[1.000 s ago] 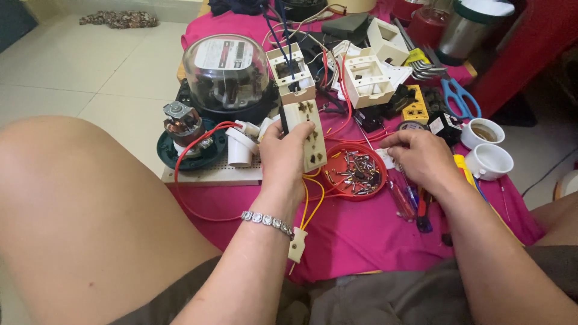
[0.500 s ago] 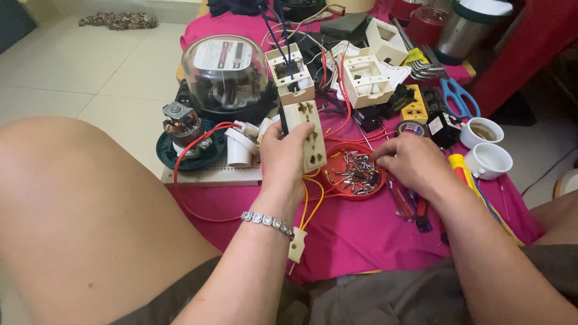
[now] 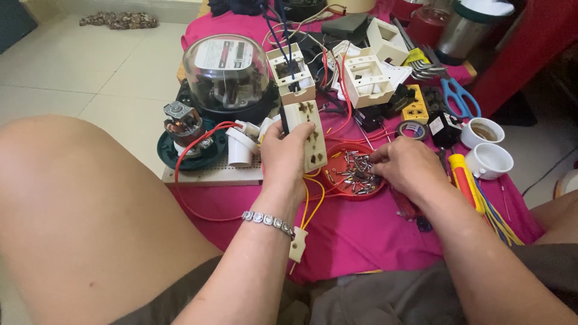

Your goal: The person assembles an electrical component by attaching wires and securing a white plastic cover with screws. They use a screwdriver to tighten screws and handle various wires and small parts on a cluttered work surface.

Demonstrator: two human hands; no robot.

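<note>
The cream socket strip (image 3: 312, 135) is standing upright in the left hand (image 3: 284, 157), its holed face turned toward the camera and yellow wires (image 3: 313, 201) trailing down from its lower end beside the wrist. The left grip is clamped around the strip's left edge and back, holding it just above the pink cloth (image 3: 361, 235) covering the bench. A small cream connector block (image 3: 297, 244) is dangling below a silver bracelet (image 3: 268, 221) on that wrist.

Just right of the strip, a red round lid (image 3: 333, 174) is lying flat on the cloth, holding a heap of small screws (image 3: 355, 171). The right hand (image 3: 408, 168) is resting at the lid's right rim, its fingertips (image 3: 378, 157) drawn together among the screws; whether they are pinching one I cannot tell.

Farther out, a glass-domed electric meter (image 3: 226, 72) is sitting behind the strip, with a small motor on a dark green base (image 3: 186, 141) to its left. Blue-handled scissors (image 3: 459, 99), two white cups (image 3: 487, 147) and a yellow-and-red screwdriver (image 3: 465, 180) are lying to the right.
</note>
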